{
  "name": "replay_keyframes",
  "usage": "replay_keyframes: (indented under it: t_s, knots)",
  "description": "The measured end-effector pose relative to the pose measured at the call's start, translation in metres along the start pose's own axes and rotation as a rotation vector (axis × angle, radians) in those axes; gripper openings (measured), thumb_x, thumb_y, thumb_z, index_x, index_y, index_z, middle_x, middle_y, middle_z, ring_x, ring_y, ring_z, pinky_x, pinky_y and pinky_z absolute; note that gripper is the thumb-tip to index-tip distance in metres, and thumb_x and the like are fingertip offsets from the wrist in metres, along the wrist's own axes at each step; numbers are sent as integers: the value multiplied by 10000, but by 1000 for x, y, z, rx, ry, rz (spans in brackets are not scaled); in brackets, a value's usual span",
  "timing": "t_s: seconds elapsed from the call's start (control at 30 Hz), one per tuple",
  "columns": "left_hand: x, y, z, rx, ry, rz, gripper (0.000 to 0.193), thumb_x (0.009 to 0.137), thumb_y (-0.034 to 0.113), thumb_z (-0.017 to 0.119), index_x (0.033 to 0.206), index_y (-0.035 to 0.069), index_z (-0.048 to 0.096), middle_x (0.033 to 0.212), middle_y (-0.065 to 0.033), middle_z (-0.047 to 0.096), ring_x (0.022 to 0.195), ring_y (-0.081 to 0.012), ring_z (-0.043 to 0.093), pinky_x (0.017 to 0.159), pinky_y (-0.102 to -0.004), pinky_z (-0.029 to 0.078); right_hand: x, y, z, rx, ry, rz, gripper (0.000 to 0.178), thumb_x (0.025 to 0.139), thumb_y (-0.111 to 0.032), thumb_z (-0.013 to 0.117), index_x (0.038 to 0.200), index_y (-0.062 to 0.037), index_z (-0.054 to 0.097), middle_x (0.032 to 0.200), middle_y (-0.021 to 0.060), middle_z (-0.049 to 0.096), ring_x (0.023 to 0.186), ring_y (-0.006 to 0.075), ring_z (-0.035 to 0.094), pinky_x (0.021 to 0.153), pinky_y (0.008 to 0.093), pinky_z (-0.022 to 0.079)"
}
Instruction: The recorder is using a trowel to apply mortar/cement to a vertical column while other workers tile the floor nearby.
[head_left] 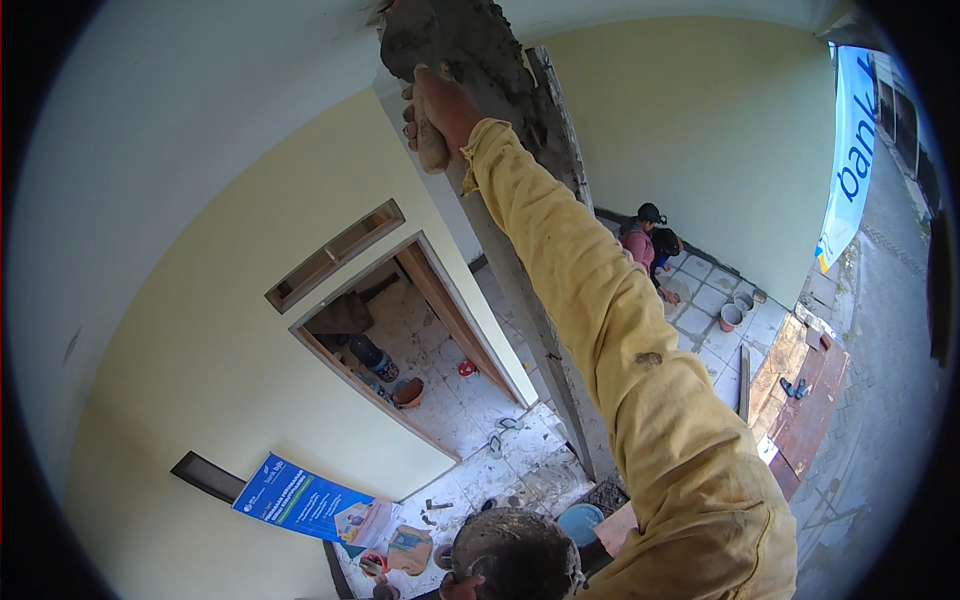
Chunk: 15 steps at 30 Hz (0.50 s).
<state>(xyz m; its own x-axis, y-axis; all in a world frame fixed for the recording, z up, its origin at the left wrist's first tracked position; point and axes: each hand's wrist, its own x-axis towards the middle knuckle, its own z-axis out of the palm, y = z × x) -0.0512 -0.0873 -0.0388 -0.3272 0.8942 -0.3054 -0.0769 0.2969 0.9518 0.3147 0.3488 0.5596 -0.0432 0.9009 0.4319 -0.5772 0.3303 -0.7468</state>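
Note:
Overhead, my right hand (445,108) is closed round the rounded handle of a trowel (432,150). Its blade lies up against wet grey mortar (480,45) at the top of a column, and I cannot clearly tell blade from mortar. My right arm, in a mud-stained yellow sleeve, stretches up from the lower right. At the bottom edge, fingers of my left hand (462,587) are closed on the rim of a round, mortar-caked bucket (515,555); the rest of that hand is out of view.
The column's wooden edge board (560,110) runs down beside my arm. Far below, two people (640,245) crouch on the tiled floor near buckets (731,317). A doorway (400,340) opens at left, above a blue banner (310,505). A blue basin (580,522) stands below.

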Motion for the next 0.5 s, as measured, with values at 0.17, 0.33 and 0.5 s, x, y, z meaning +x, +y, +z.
replay_keyframes:
  t_s: [0.17,0.33,0.5]
  knots:
    - [10,-4,6,-163,-48,-81,321,748,-38,726,1062,3,670,1068,-73,676,935,-213,625,824,-352,532,-36,21,-27,-188,-47,42,416,977,-483,443,971,-71,496,680,33,482,504,148,506,463,336,445]
    - [22,-31,-21,-37,-48,-48,372,733,-55,731,1096,-2,665,1095,-81,673,942,-214,624,823,-360,533,-88,94,-48,-304,-117,48,428,990,-480,418,992,-58,492,670,50,493,471,154,505,429,324,441]
    - [12,4,14,-76,-132,0,372,768,-21,725,1134,-1,659,1087,-92,678,936,-221,628,825,-378,546,-148,155,-106,-47,180,31,385,1001,-449,403,1004,-70,474,680,64,499,478,172,511,431,330,446]
